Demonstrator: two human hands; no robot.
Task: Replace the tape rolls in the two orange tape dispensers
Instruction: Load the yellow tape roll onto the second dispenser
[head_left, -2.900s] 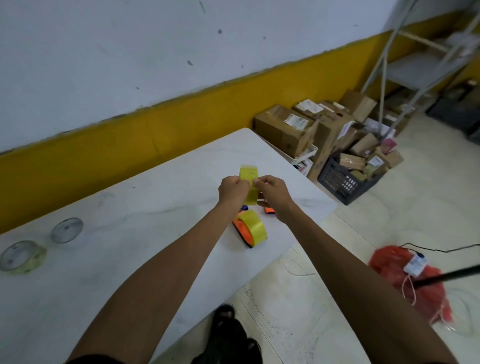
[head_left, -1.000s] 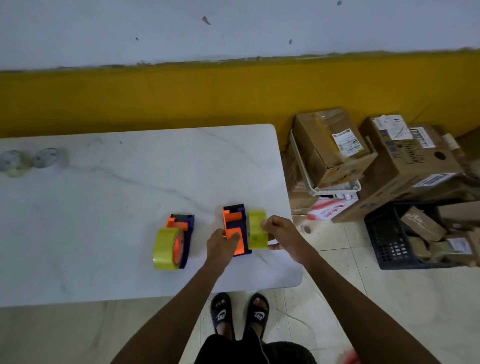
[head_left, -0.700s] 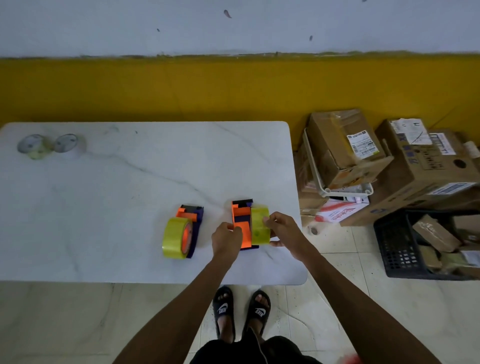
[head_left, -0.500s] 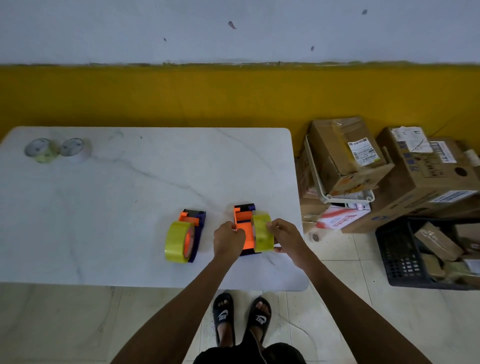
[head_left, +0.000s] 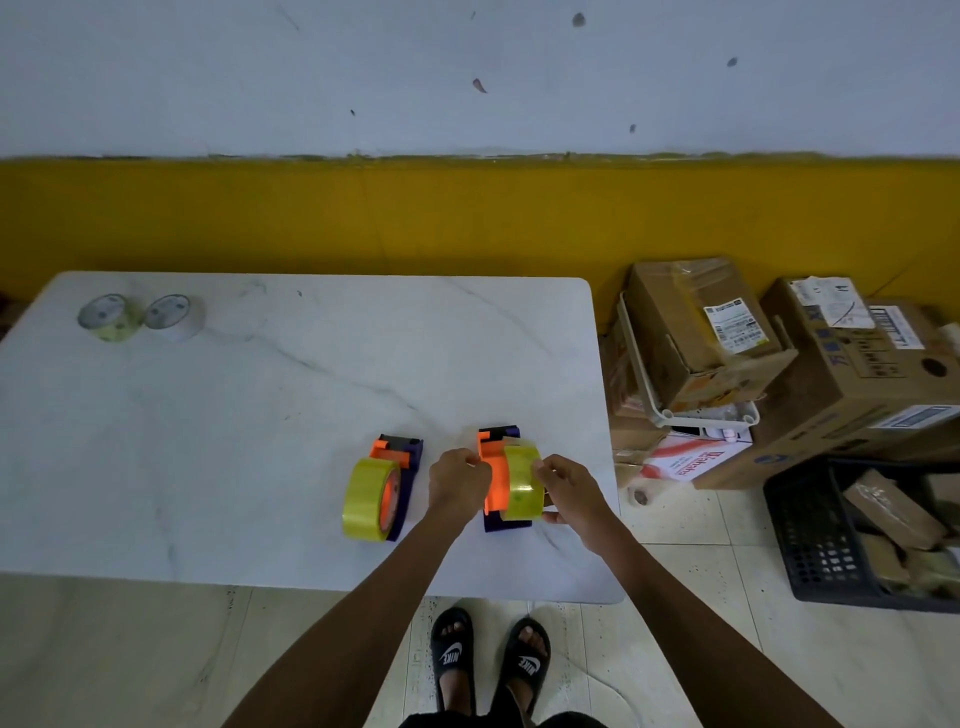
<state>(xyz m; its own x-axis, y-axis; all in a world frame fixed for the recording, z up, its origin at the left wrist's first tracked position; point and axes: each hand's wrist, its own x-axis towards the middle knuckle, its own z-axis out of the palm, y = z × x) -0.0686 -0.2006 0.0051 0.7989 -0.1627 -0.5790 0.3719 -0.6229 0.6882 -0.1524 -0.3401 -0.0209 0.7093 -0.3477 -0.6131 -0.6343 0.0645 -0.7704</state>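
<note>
Two orange and purple tape dispensers lie on the white marble table (head_left: 260, 415) near its front right. The left dispenser (head_left: 400, 467) carries a yellow tape roll (head_left: 366, 499) and nobody touches it. The right dispenser (head_left: 493, 478) has a yellow tape roll (head_left: 522, 483) on its right side. My left hand (head_left: 457, 483) grips the right dispenser's orange body from the left. My right hand (head_left: 566, 486) holds the roll on its right side, thumb and fingers around it.
Two nearly used-up tape rolls (head_left: 106, 317) (head_left: 171, 314) stand at the table's far left corner. Cardboard boxes (head_left: 701, 332) and a black crate (head_left: 831, 535) of parcels sit on the floor to the right. My sandalled feet (head_left: 488, 660) stand below the table's front edge.
Earlier I held a strip of yellow tape up between both hands. Since a second ago both hands stay on the right dispenser and its roll; the view has shifted slightly.
</note>
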